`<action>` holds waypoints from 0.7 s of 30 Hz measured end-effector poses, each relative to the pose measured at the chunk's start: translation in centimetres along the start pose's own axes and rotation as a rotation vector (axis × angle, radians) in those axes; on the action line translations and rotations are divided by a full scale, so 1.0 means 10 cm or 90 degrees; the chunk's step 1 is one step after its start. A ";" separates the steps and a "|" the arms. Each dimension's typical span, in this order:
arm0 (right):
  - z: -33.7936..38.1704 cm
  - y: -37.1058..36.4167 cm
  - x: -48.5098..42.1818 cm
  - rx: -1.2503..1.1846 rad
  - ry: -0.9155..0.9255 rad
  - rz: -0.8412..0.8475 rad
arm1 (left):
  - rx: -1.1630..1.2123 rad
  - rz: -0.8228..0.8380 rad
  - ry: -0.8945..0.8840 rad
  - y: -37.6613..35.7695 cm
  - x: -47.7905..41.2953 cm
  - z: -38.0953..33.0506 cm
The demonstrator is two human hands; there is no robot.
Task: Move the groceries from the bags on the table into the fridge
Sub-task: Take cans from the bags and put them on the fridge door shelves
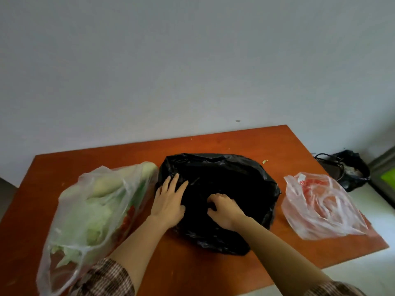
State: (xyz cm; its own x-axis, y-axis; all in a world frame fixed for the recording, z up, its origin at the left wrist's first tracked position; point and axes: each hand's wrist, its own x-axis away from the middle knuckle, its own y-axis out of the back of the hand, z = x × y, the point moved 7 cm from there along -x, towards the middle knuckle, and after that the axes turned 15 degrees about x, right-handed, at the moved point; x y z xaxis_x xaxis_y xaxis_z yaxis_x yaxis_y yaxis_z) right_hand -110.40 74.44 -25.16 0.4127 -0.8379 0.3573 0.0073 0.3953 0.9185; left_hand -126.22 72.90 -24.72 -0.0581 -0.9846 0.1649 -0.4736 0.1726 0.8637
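A black plastic bag lies in the middle of the orange-brown table. My left hand rests flat on the bag's left side with fingers spread. My right hand is on the bag's middle, fingers curled and pinching the black plastic. To the left, a clear plastic bag holds cabbage and pale long vegetables. On the right lies a thin clear bag with red print, looking mostly flat. The black bag's contents are hidden. No fridge is in view.
A grey wall rises behind the table. Past the table's right end, a black bag with dark items sits on the pale floor. A small green scrap lies on the table behind the black bag.
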 end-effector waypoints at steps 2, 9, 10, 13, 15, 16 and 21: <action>0.12 -0.09 -0.13 -0.039 -0.020 0.021 | 0.066 -0.022 0.043 -0.07 0.09 0.20; 0.33 -0.06 -0.45 -0.224 -0.137 -0.113 | 0.207 -0.036 0.095 -0.42 0.35 0.66; 0.35 -0.06 -0.49 -0.236 -0.143 -0.114 | 0.235 -0.036 0.113 -0.47 0.36 0.72; 0.43 -0.26 -0.64 -0.287 -0.165 -0.012 | 0.301 -0.029 0.144 -0.60 0.41 0.87; 0.52 -0.42 -0.69 -0.332 -0.178 0.082 | 0.323 -0.034 0.127 -0.67 0.40 0.97; 0.54 -0.47 -0.70 -0.342 -0.185 0.116 | 0.322 -0.039 0.115 -0.69 0.39 1.00; 0.68 -0.57 -0.77 -0.405 -0.173 0.116 | 0.295 -0.016 0.091 -0.69 0.36 1.02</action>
State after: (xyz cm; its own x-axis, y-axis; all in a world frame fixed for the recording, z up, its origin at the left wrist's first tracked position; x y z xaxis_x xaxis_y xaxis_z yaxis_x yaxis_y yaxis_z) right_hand -119.82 76.06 -31.99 0.2166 -0.7690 0.6014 0.5236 0.6114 0.5933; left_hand -132.11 67.89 -34.92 0.0644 -0.9692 0.2378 -0.8170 0.0856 0.5702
